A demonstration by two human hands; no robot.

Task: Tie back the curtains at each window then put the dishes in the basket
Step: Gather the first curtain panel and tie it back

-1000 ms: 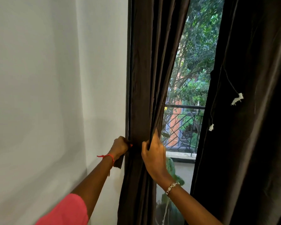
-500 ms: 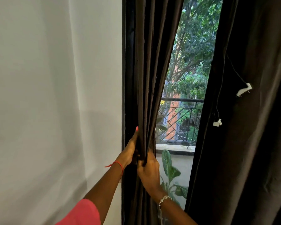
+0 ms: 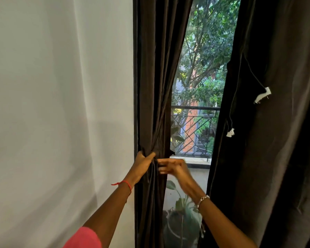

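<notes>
A dark brown left curtain hangs bunched against the window's left frame. My left hand grips its gathered folds at about sill height. To the right of the bunch, my right hand is blurred, its fingers stretched toward the folds and touching them at the tips. The right curtain hangs loose over the right side of the window. No dishes or basket are in view.
A white wall fills the left. Thin cords with white ends dangle on the right curtain. Through the glass I see a balcony railing, trees and a potted plant low down.
My left hand has shifted from the curtain's edge to gripping the whole bunch. My right hand has let go of the folds and now reaches in with stretched fingers.
</notes>
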